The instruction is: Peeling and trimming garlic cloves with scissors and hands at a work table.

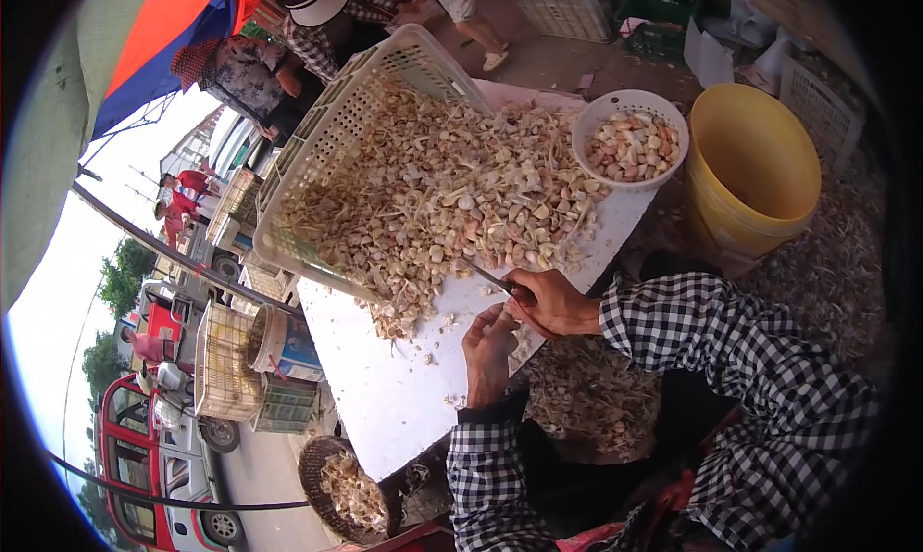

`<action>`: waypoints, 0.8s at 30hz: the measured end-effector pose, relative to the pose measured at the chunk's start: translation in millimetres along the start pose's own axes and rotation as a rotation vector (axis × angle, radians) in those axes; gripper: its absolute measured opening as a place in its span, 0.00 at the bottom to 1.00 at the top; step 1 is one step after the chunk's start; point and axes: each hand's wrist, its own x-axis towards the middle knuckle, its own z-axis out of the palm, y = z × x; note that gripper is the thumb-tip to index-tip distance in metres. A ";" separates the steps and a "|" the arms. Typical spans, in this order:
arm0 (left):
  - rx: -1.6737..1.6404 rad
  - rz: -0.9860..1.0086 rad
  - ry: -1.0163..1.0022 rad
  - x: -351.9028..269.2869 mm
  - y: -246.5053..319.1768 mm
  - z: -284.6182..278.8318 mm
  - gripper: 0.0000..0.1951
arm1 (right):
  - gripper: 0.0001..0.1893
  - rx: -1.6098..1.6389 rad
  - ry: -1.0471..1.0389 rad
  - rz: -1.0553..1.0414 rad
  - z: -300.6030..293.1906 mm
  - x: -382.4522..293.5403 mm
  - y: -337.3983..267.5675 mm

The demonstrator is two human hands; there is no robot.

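Observation:
My right hand point(559, 301) grips a pair of scissors point(492, 276) with dark blades and a reddish handle, the blades pointing toward the heaped garlic. Close against it, my left hand point(490, 341) has thumb and fingers drawn together; anything pinched between them is too small and hidden to make out. Beyond both hands, loose garlic cloves point(461, 198) with dry skins and stalks spill from a tipped pale plastic crate point(303, 170) onto a white tabletop point(375, 397). A white perforated basket point(631, 180) of cleaner cloves stands at the table's far right corner.
A yellow bucket point(753, 148) stands right of the table. Garlic skins point(591, 397) lie below my arms, and a woven basket point(314, 473) with scraps sits at lower left. Crates point(227, 361), a paint bucket point(288, 343) and parked vehicles point(159, 465) are left. People point(245, 76) sit beyond the crate.

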 end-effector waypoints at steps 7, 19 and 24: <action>0.080 0.124 0.040 1.4 -7.8 2.7 0.12 | 0.14 -0.053 -0.010 0.037 0.7 -3.4 -1.3; 0.019 0.055 0.044 -1.5 -7.4 6.7 0.11 | 0.12 0.038 0.079 -0.024 6.9 -5.6 6.4; -0.243 0.051 0.029 1.2 -7.5 -20.5 0.10 | 0.10 0.133 0.074 0.019 1.3 1.2 -4.9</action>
